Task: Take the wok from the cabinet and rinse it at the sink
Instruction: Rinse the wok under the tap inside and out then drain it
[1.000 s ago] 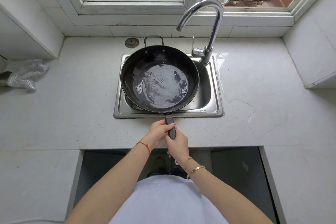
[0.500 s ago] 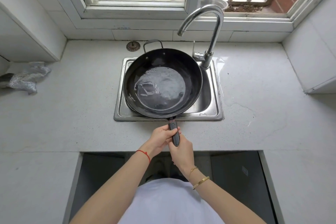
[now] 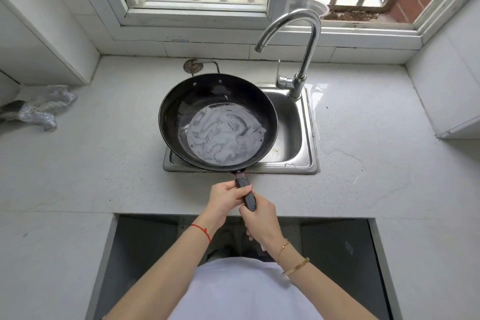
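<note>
Single head-worn wide view, steeply down onto the sink (image 3: 298,163) and counter (image 3: 104,163), close.

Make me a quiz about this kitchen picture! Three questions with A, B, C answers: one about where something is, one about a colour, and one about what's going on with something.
1. Where is the crumpled silvery cloth?
A. On the counter, far left of the sink
B. Inside the wok
C. Hanging on the tap

2. What colour is the string on the left wrist?
A. Blue
B. Red
C. Green

3. What is inside the wok right now?
A. Noodles
B. Nothing, it is dry
C. A pool of water

Answers:
1. A: the cloth lies on the countertop, well apart from the sink.
2. B: a thin red string circles the wrist behind the left hand.
3. C: shiny, rippled water covers the wok's bottom while the left hand and the right hand both grip its handle.
</note>
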Motion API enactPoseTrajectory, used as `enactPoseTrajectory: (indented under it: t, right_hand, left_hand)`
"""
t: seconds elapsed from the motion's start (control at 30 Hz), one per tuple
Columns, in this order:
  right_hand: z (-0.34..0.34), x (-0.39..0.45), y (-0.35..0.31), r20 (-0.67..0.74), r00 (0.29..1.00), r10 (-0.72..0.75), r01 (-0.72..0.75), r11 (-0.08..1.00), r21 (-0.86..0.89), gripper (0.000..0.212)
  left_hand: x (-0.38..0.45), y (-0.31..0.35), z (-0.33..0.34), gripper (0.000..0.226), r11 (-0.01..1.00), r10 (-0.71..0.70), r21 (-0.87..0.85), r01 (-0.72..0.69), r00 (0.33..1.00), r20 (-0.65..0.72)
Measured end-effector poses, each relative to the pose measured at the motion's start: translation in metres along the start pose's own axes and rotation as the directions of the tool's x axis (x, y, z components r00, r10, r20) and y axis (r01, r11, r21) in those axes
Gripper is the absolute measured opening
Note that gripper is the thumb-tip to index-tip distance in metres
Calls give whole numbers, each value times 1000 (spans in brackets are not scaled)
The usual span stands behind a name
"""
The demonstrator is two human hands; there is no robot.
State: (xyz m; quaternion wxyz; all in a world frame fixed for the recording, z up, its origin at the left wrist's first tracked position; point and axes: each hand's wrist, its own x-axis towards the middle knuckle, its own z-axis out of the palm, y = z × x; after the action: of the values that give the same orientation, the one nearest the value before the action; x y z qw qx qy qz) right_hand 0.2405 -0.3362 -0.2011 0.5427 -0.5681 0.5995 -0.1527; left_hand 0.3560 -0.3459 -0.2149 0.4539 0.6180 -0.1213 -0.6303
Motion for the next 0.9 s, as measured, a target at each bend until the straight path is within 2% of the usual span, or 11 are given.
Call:
enactPoseTrajectory:
  t: [0.17,0.43,0.57,0.73,0.9]
  right_hand:
    - [0,-4,-3,-21,1000,-5,4,998,-56,12]
    - [-7,-3,3,-104,994,-46,28,986,-166,34]
    - [-13,-3,2,-122,990,-72,53,987,-152,29]
    - [-18,4,2,-91,994,-58,50,995,-86,9]
    - [-21,8,2,-52,996,-73,68,994,-87,20]
  left_hand:
    - [-6,1,2,16,1000,-24,-12,24,1000,18]
    - [-7,4,15,11,999,-32,-13,33,996,86]
    - [-5,7,20,13,1000,-7,9,6,994,107]
    - [-2,11,26,17,999,32,13,-33,998,61]
    - [0,11,26,19,999,48,6,-48,999,4]
